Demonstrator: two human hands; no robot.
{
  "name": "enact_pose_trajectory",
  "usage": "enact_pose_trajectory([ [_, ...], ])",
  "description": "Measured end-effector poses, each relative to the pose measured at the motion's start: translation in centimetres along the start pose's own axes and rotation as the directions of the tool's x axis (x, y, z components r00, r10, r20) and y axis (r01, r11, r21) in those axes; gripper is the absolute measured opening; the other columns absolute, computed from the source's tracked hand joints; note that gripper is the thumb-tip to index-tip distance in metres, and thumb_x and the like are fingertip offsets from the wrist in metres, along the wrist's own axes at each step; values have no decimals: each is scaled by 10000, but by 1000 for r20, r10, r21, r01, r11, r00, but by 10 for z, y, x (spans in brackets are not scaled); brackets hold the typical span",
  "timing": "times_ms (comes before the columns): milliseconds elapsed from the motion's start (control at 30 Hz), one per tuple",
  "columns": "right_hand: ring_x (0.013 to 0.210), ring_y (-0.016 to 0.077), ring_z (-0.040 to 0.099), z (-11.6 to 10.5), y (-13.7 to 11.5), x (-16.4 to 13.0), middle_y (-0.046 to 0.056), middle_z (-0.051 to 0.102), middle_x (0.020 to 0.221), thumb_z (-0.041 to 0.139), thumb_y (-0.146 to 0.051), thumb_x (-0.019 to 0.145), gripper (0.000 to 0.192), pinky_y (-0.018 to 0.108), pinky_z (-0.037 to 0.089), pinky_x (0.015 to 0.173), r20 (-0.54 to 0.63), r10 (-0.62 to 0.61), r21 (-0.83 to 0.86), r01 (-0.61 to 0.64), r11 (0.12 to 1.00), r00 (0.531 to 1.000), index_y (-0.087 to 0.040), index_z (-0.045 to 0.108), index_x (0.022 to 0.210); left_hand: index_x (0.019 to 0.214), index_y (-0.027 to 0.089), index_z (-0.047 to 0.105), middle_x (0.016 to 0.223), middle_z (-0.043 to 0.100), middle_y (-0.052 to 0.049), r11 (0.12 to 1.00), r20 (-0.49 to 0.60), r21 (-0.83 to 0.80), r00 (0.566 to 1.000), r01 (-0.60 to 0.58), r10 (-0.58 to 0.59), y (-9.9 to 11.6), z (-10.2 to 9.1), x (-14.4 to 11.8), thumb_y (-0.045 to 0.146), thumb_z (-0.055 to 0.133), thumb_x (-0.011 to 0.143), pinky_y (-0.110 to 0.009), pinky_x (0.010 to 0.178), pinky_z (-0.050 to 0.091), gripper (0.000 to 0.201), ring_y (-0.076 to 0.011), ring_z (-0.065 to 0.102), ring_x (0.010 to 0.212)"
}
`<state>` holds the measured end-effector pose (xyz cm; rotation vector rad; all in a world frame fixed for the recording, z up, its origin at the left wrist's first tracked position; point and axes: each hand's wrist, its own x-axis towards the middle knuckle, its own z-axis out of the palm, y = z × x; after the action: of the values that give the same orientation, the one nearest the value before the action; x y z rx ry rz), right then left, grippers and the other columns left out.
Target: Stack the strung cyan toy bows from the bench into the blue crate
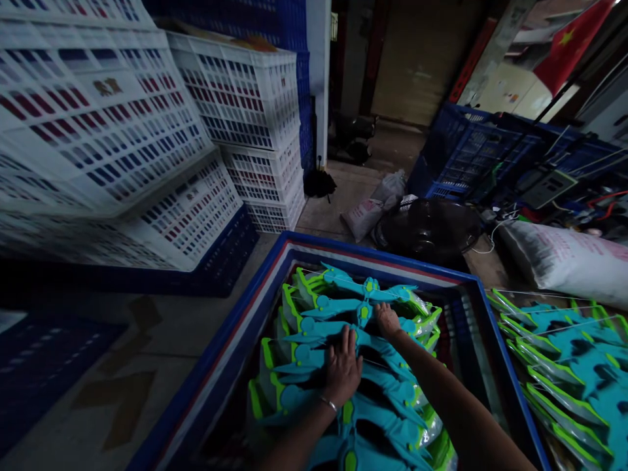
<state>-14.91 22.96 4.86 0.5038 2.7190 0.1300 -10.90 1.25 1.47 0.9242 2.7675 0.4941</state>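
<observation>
Forearms [444, 386] reach over turquoise-and-green parts [338, 307] rowed inside a blue-rimmed crate [510, 366]. Left hand [345, 367] lies spread, fingers extended; right hand [387, 320] curls, grip indeterminable. Apparent step: row alignment; next move calls for even spacing.

Ambient light is dim; the brightest area lies behind the flag [574, 49]. Deep shadow lines the inner left edge of the bin [383, 257]. Glare marks the pieces [336, 305]. Crates [110, 118] beyond that edge show blur and wide-angle stretching.
</observation>
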Motion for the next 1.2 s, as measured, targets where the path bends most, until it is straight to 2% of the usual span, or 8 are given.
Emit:
enact_pose_trajectory([
  [233,1222,283,617,9,1,8,214,636,1221,307,-45,1054,371,352,554,962,-4,-45,-24,44,999,999,-90,582,1298,1723,169,211,1793,187,-155,1000,-7,-3,1000,-22,22,-5,8,-2,270,352,1066,-555,1278,348,680,-313,521,1479],
  [467,1197,286,635,13,3,9,221,642,1231,318,-29,1044,378,378,558,976,-6,-87,-17,87,996,996,-85,592,1298,1725,165,223,1791,210,-156,1000,-2,19,1000,-13,13,-4,8,-1,276,398,1048,-535,1282,346,708,-311,448,1548],
  [667,1205,294,645,12,5,13,218,657,1227,512,-77,1013,328,361,553,1006,-2,-115,-5,115,993,993,-66,582,1333,1719,154,249,1805,141,-138,1000,22,30,1000,-3,2,-2,4,0,262,397,1047,-535,1286,344,697,-320,445,1547],
  [867,1197,298,645,12,1,12,238,650,1221,403,-31,1018,350,350,555,961,-22,-89,-1,89,996,996,-61,587,1314,1719,137,235,1808,89,-141,999,73,49,997,5,-9,0,-4,1,270,388,1058,-536,1294,347,691,-310,408,1577],
  [1000,1157,306,654,8,-3,8,242,656,1163,371,-22,1015,343,346,562,901,-37,-72,-8,72,997,997,-55,597,1270,1721,140,226,1804,123,-156,999,119,31,993,20,-23,0,-10,1,249,429,1038,-538,1298,344,721,-299,347,1613],
  [1067,1140,305,655,7,-3,7,240,657,1142,356,-24,1020,341,345,561,886,-48,-76,-9,76,997,996,-57,600,1256,1718,140,241,1800,149,-168,1000,143,7,990,18,-19,0,-17,1,261,446,1046,-549,1279,374,713,-315,380,1592],
  [1133,1131,302,650,8,-4,6,237,653,1135,373,-29,1018,323,347,556,889,-58,-83,-8,82,997,995,-60,597,1249,1705,159,302,1793,195,-170,1000,112,3,994,13,-13,0,-27,4,295,432,1073,-580,1245,413,659,-349,456,1532],
  [1200,1124,295,643,9,-3,6,228,647,1141,402,-41,1017,297,347,549,895,-63,-91,-4,91,996,994,-71,592,1243,1680,181,377,1782,252,-161,1000,34,24,999,1,-2,1,-39,15,329,408,1097,-614,1220,433,603,-374,499,1480],
])
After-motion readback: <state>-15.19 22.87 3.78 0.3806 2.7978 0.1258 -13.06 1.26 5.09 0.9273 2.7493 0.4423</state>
